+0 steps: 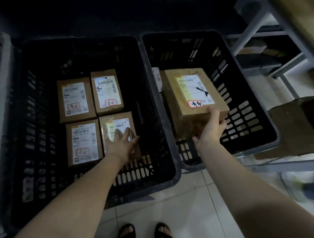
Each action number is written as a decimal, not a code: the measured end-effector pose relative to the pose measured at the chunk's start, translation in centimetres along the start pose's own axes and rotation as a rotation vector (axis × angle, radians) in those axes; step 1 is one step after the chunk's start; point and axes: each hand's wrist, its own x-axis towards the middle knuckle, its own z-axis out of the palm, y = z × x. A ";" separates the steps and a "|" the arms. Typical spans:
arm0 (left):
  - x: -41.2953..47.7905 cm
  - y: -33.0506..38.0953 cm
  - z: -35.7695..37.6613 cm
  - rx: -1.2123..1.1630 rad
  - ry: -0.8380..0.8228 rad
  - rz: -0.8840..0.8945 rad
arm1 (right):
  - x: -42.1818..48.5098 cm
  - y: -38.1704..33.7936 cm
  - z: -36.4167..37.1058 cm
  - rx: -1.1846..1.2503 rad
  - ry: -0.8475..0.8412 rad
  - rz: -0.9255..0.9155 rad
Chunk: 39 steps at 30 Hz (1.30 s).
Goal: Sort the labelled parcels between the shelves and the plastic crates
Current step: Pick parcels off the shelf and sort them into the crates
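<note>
Cardboard box (pixel 173 108) gripped by right hand (pixel 211 126) in slotted crate (pixel 244 113); left hand (pixel 120 145) lies flat on small parcel (pixel 109 120).

left crate (pixel 150 100) – four flat brown parcels (pixel 74 99) label-up in a two-by-two block on its floor, edges touching; right crate (pixel 244 115) just beside it – one bigger brown parcel (pixel 190 95), tilted, label up, red-outlined handwritten sticker, near corner gripped by right hand (pixel 212 126).
</note>
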 end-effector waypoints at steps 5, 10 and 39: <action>0.2 -0.4 -0.8 -0.089 -0.034 -0.005 | 0.8 0.7 0.3 -0.028 0.011 0.029; 0.6 -0.5 -4.2 -0.253 0.168 -0.055 | 2.4 -1.0 0.0 0.019 0.053 0.040; 7.0 14.4 -17.4 -0.274 0.112 0.006 | 14.0 -5.8 -2.6 -0.185 -0.033 0.222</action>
